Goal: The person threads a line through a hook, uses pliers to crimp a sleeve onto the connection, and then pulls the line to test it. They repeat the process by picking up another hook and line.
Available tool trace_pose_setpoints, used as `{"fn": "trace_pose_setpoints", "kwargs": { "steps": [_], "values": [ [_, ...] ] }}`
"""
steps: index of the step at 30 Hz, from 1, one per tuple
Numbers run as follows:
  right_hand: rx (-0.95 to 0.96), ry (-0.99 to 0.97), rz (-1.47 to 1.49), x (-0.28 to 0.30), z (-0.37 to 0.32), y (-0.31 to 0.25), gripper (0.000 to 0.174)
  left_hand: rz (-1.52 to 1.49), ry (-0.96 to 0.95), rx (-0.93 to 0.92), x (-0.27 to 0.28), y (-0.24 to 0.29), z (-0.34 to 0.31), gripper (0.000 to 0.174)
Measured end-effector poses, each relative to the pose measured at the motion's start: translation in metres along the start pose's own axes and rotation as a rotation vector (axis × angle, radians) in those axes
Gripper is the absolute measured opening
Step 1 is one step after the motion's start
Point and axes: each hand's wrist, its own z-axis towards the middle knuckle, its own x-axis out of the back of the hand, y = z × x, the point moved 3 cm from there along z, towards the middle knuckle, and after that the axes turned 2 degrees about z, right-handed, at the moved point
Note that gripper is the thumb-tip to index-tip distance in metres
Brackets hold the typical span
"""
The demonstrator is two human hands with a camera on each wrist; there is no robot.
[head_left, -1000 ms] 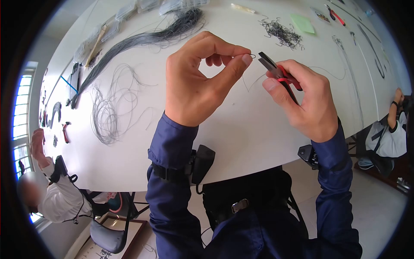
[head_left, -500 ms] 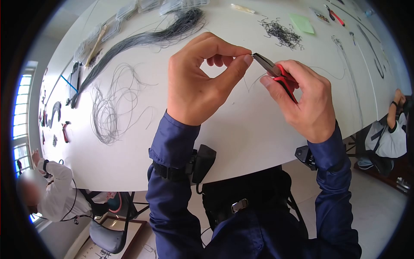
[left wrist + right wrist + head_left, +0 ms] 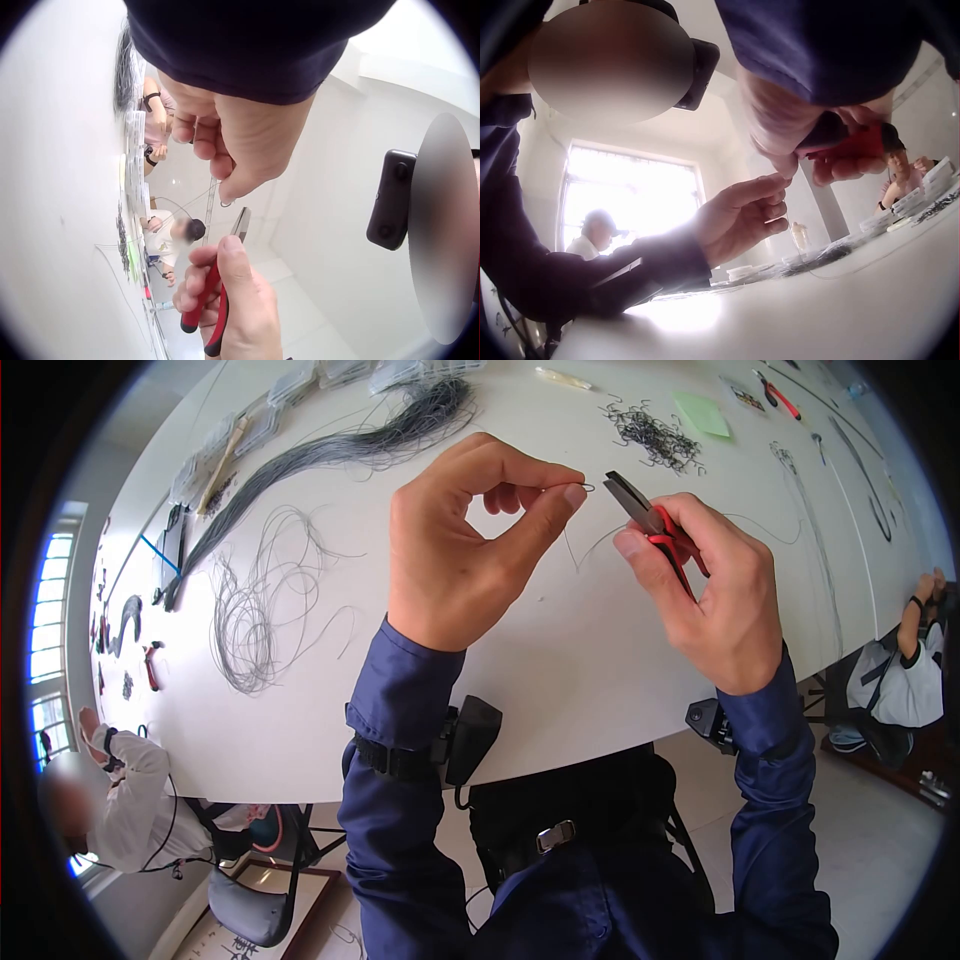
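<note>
Between thumb and index finger, my left hand pinches a small dark hook, its rounded end poking out past the fingertips. A thin line hangs down from there. My right hand grips pliers by their red handles, thumb on the near side. Their narrow dark nose points up and left, slightly apart from the hook. In the left wrist view, the pliers' nose stands just below the left fingertips. The right wrist view shows the left hand above the table, with the pliers' nose hidden.
A pile of dark hooks lies beyond my hands, beside a green paper. Dark line bundle and loose coils spread at left. Plastic boxes and spare pliers lie at the back. Other people sit around the table.
Half a second ago the pliers' nose was at the hook by the left fingertips. Now it has drawn back up and right, leaving a gap. My left hand has barely moved.
</note>
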Motion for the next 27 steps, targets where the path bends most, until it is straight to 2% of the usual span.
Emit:
{"fn": "trace_pose_setpoints", "kwargs": {
  "steps": [5,11,27],
  "values": [
    [0.072,0.019,-0.006,-0.002,0.0008,0.0025,0.023,0.018,0.012,-0.018,-0.0005,0.0005,0.0006,0.008],
    [0.011,0.0,0.0,-0.0032,-0.0003,0.0011,0.023,0.024,0.004,-0.006,-0.0007,0.0022,0.0001,0.008],
    [-0.004,-0.013,0.031,-0.0073,-0.0022,0.0009,0.022,-0.025,-0.006,-0.027,-0.0005,-0.0007,0.0001,0.007]
  ]
}}
